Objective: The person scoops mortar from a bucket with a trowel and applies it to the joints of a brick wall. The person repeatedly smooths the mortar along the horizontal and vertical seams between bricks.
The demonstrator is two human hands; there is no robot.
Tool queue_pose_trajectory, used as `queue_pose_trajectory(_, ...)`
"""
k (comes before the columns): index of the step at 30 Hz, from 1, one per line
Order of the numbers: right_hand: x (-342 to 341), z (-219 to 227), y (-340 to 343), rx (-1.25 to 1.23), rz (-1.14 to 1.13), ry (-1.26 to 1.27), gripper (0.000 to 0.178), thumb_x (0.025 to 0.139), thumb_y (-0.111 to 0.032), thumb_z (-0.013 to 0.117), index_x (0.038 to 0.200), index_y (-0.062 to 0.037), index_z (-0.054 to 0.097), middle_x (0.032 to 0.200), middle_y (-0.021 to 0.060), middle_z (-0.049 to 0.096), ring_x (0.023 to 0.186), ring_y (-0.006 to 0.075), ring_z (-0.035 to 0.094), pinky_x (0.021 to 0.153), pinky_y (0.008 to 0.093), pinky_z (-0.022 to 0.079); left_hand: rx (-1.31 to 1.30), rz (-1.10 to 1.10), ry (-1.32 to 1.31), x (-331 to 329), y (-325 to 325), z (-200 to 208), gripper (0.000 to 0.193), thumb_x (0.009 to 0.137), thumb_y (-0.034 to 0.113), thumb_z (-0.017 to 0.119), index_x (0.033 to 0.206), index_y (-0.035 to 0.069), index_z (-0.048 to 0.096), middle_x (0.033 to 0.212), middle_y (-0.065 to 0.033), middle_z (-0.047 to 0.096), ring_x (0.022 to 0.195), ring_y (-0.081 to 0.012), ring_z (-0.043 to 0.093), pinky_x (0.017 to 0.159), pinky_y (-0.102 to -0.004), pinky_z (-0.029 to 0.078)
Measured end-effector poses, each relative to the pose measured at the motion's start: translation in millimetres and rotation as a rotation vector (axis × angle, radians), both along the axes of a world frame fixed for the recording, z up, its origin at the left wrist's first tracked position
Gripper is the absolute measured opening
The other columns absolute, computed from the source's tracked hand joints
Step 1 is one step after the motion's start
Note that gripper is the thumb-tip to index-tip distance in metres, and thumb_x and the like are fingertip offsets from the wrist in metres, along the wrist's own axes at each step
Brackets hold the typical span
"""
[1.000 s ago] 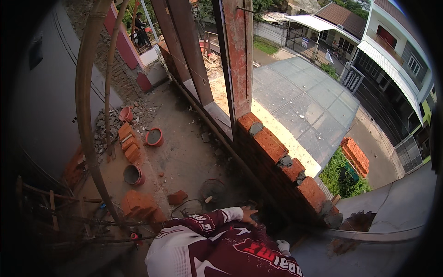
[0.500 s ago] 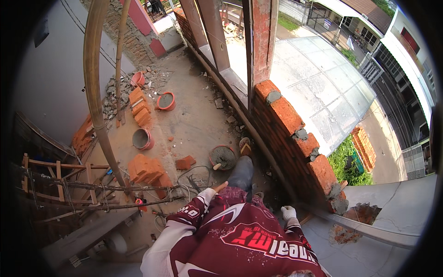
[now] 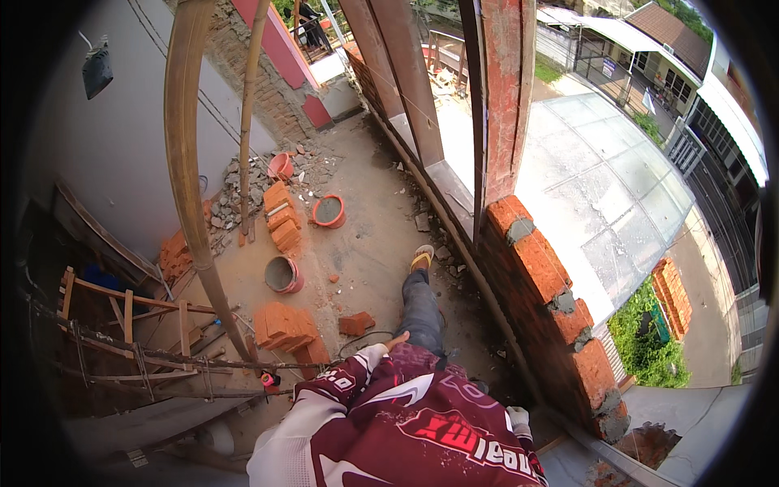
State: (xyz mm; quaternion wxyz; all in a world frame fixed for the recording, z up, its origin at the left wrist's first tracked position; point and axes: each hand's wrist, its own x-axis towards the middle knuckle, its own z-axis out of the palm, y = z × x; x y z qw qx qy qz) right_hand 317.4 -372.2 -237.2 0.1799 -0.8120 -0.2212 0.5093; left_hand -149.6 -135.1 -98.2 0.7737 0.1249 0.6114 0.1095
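My left hand point(image 3: 397, 341) is bare and rests by my left thigh, its fingers stretched along the trouser leg point(image 3: 423, 308). Nothing shows in it. On the other side, my right hand point(image 3: 518, 419) wears a white glove and hangs beside my maroon jersey point(image 3: 438, 422), close to the low brick wall point(image 3: 527, 300). Its fingers are mostly hidden. One foot in a sandal point(image 3: 422, 258) is planted ahead on the floor. Left of the leg lies a loose brick point(image 3: 355, 324), with a stack of orange bricks point(image 3: 286, 326) beyond it.
Mortar buckets point(image 3: 283, 275) point(image 3: 329, 211) and another brick stack point(image 3: 281, 215) stand ahead on the left. Rubble point(image 3: 231, 199) lies along the grey wall. A bamboo pole point(image 3: 185, 162) rises at left near wooden framing point(image 3: 130, 312). Wooden posts point(image 3: 505, 97) stand over the right-hand wall.
The view has swung left, so the scene sits further right and lower. My leg now covers the mortar bucket seen beside it earlier. My gloved right hand shows less behind the sleeve.
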Motion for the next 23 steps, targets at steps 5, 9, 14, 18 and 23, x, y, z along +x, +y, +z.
queue_pose_trajectory(5, -43, -51, 39, -0.045, -0.194, 0.012, 0.025, 0.090, -0.016, 0.073, 0.103, 0.0050, 0.074, 0.094, 0.0136, 0.075, 0.085, 0.0222, 0.069, 0.078, 0.0352, 0.055, 0.032, -0.182, 0.141, -62, 84, -51, 0.065, 0.089, 0.047, 0.068, 0.143, 0.017, 0.049, 0.144, -0.0108, 0.055, 0.128, -0.0332, 0.053, 0.111, -0.0465, 0.042)
queue_pose_trajectory(9, -87, -84, 95, -0.165, 0.115, -0.055, 0.033, 0.090, -0.022, 0.070, 0.105, 0.0065, 0.074, 0.091, 0.0157, 0.076, 0.081, 0.0255, 0.070, 0.075, 0.0403, 0.054, 0.117, -0.622, 0.390, -139, 145, -127, 0.066, 0.092, 0.037, 0.068, 0.150, 0.022, 0.042, 0.151, -0.0102, 0.049, 0.137, -0.0351, 0.045, 0.115, -0.0485, 0.038)
queue_pose_trajectory(14, -163, -44, 275, -0.190, 0.769, -0.333, 0.023, 0.090, -0.019, 0.067, 0.106, -0.0036, 0.073, 0.102, 0.0161, 0.073, 0.096, 0.0303, 0.069, 0.085, 0.0428, 0.055, 0.459, -1.300, 0.637, -203, 254, -217, 0.073, 0.095, 0.024, 0.066, 0.159, 0.028, 0.033, 0.160, -0.0094, 0.041, 0.148, -0.0376, 0.036, 0.119, -0.0511, 0.033)
queue_pose_trajectory(18, -214, -12, 373, -0.194, 0.014, -0.301, 0.030, 0.086, -0.022, 0.074, 0.099, 0.0048, 0.075, 0.088, 0.0180, 0.076, 0.084, 0.0267, 0.073, 0.079, 0.0403, 0.056, 0.694, -1.145, 0.416, -230, 356, -191, 0.094, 0.085, 0.023, 0.076, 0.162, 0.023, 0.023, 0.164, -0.0167, 0.032, 0.150, -0.0350, 0.034, 0.123, -0.0405, 0.031)
queue_pose_trajectory(23, -231, 16, 485, -0.085, 0.011, -0.237, 0.032, 0.086, -0.021, 0.074, 0.104, 0.0058, 0.075, 0.091, 0.0176, 0.076, 0.085, 0.0260, 0.073, 0.080, 0.0382, 0.057, 0.153, -0.702, 0.427, -296, 476, -125, 0.097, 0.084, 0.030, 0.080, 0.162, 0.017, 0.023, 0.161, -0.0189, 0.039, 0.146, -0.0286, 0.043, 0.118, -0.0381, 0.036)
